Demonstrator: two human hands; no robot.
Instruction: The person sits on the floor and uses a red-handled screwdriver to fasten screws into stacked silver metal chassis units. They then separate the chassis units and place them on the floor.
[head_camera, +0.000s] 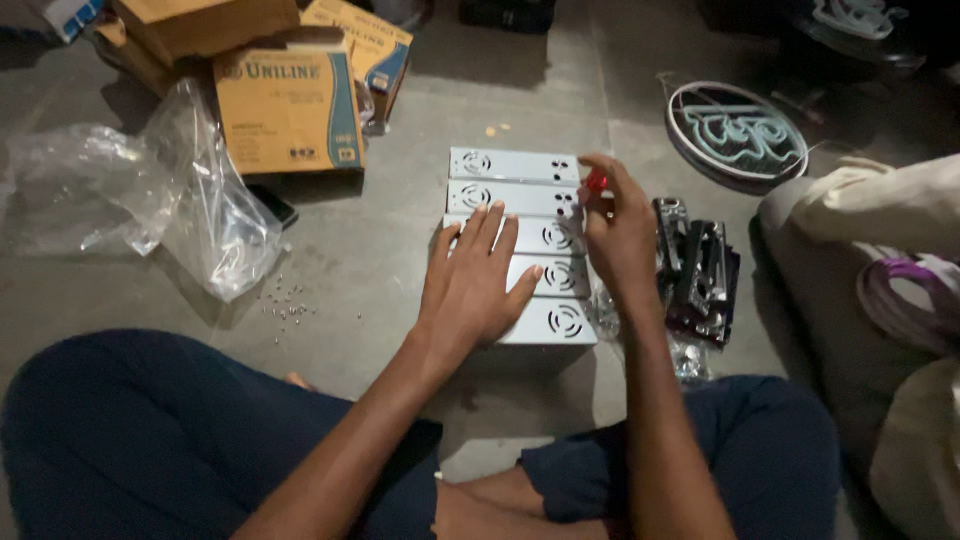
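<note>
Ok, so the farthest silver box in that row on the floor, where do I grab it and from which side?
Probably by its long edges, coming from the far side. The farthest box lies flat, its near edge tight against the next box, so only the far edge and left end are open. The right hand holds a small red thing over its right end; the left hand presses nearer boxes.

Five silver vented metal boxes (520, 240) lie stacked in a row on the floor.

floor (380, 250): grey concrete, dim light | cardboard boxes (290, 110), clear plastic bag (200, 200) | round neon sign (738, 135)
</note>
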